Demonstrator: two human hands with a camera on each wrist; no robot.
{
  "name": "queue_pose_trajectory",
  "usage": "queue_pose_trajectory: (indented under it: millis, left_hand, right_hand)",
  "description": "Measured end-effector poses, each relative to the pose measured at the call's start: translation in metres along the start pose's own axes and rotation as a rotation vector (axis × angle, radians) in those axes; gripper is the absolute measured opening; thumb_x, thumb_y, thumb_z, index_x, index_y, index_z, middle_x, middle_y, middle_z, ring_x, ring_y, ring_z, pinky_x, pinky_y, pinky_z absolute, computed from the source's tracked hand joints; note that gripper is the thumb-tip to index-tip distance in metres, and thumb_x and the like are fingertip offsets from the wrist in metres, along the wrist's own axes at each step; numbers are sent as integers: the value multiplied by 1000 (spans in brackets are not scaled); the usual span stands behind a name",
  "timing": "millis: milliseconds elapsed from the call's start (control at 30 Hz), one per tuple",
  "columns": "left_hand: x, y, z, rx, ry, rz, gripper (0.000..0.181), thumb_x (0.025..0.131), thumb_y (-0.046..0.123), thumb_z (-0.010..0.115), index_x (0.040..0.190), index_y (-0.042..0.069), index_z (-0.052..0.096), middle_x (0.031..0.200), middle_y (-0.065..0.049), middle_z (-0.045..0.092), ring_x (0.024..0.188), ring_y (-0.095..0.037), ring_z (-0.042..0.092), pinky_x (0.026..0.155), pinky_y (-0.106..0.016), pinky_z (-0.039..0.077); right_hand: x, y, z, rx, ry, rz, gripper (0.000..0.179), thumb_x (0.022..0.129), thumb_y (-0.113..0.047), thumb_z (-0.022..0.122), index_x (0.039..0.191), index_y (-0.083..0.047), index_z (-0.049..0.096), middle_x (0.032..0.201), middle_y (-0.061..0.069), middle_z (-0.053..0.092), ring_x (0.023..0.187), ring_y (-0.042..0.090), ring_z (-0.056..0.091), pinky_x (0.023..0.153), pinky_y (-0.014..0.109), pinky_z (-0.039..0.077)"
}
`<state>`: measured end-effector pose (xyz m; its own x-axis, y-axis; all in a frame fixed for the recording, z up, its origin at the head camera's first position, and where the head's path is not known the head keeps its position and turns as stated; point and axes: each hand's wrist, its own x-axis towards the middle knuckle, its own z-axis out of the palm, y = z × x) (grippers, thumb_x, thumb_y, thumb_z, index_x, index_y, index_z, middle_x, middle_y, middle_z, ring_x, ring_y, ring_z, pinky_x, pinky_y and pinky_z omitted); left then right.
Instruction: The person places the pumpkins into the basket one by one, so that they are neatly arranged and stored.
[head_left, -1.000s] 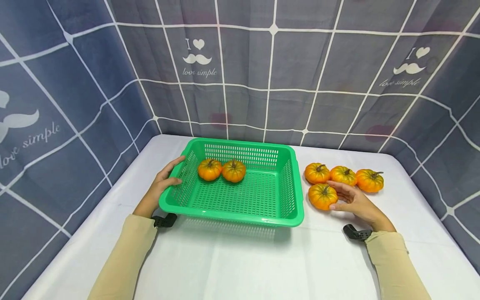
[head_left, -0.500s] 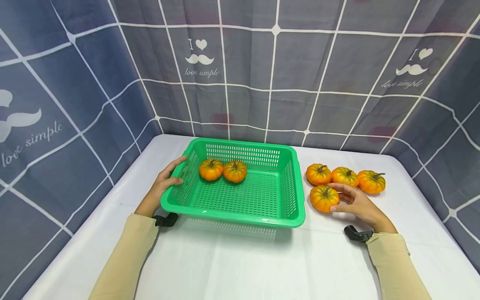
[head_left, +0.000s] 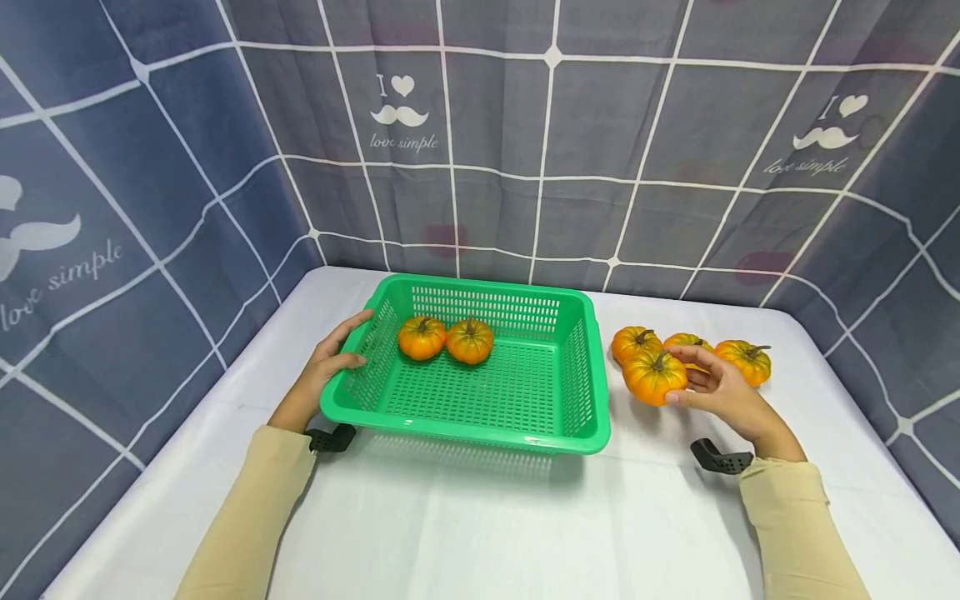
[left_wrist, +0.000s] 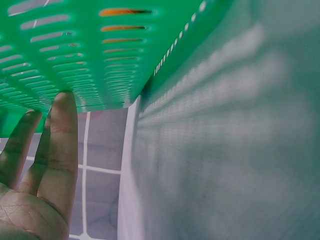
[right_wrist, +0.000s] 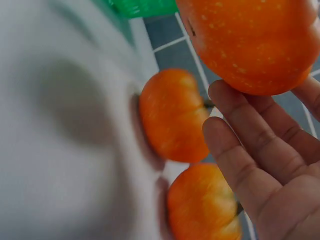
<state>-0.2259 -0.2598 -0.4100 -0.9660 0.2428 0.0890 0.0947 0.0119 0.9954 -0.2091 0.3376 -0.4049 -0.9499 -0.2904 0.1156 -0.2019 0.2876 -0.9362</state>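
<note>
My left hand (head_left: 321, 372) grips the left rim of a green plastic basket (head_left: 480, 437), its thumb over the rim. In the left wrist view, fingers (left_wrist: 62, 135) touch the slotted outside of the basket. Two small orange pumpkins (head_left: 422, 338) sit side by side in the basket's back left part. To the right of the basket, my right hand (head_left: 731, 398) holds another small pumpkin (head_left: 654, 377) between thumb and fingers. The right wrist view shows this held pumpkin (right_wrist: 255, 45) raised off the table, with a shadow below.
Three more pumpkins (head_left: 745, 362) stand in a row on the white-covered table (head_left: 510, 525), behind the right hand and partly hidden by it and the held pumpkin. A grey checked curtain (head_left: 495, 208) hangs round the back and sides.
The right hand has lifted its pumpkin from the table, and the pumpkin now overlaps the row behind it in the head view. The left hand and basket have stayed in place.
</note>
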Motion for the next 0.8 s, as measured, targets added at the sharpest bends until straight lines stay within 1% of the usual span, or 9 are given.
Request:
queue_pose_trajectory:
  millis: [67, 133, 333, 433, 633, 800]
  left_hand:
    - [0, 0, 0, 3, -2, 1, 76, 97, -2, 49, 170, 19, 38, 172, -20, 23, 119, -20, 53, 88, -28, 57]
    - [-1, 0, -1, 3, -5, 1, 76, 98, -2, 49, 170, 20, 38, 172, -20, 24, 118, -20, 54, 87, -28, 57]
    - [0, 0, 0, 5, -3, 0, 76, 98, -2, 49, 170, 19, 37, 172, -21, 24, 117, -20, 55, 87, -28, 57]
    - [0, 1, 0, 0, -1, -7, 77, 98, -2, 49, 171, 17, 36, 172, -22, 23, 116, -19, 56, 87, -27, 57]
    - [1, 0, 0, 6, 3, -10, 78, 97, -2, 48, 171, 14, 33, 173, -22, 22, 117, -20, 55, 88, -27, 57]
    - [0, 0, 0, 1, 0, -9, 77, 97, -1, 48, 171, 15, 33, 173, -22, 22, 118, -20, 54, 88, -27, 57]
  right_hand:
    - [2, -5, 2, 21, 0, -24, 60, 92, 10, 76, 136, -29, 64, 132, -20, 61, 111, -1, 66, 90, 16, 56]
    - [4, -11, 4, 42, 0, -51, 61, 91, 12, 76, 135, -28, 65, 131, -17, 62, 110, 0, 67, 89, 17, 56]
    - [15, -26, 13, 54, 1, -145, 61, 89, 18, 74, 138, -17, 65, 131, -9, 64, 112, 2, 69, 92, 17, 56]
    - [21, -33, 17, 49, 0, -182, 60, 88, 19, 75, 138, -11, 65, 133, -8, 65, 114, 3, 69, 94, 16, 54]
    - [33, -46, 24, 6, -15, -229, 58, 88, 19, 76, 139, -4, 63, 133, -9, 65, 116, 3, 67, 98, 15, 52]
    - [42, -57, 28, -17, -24, -260, 57, 87, 19, 76, 139, 2, 62, 133, -10, 66, 116, 3, 67, 98, 15, 52]
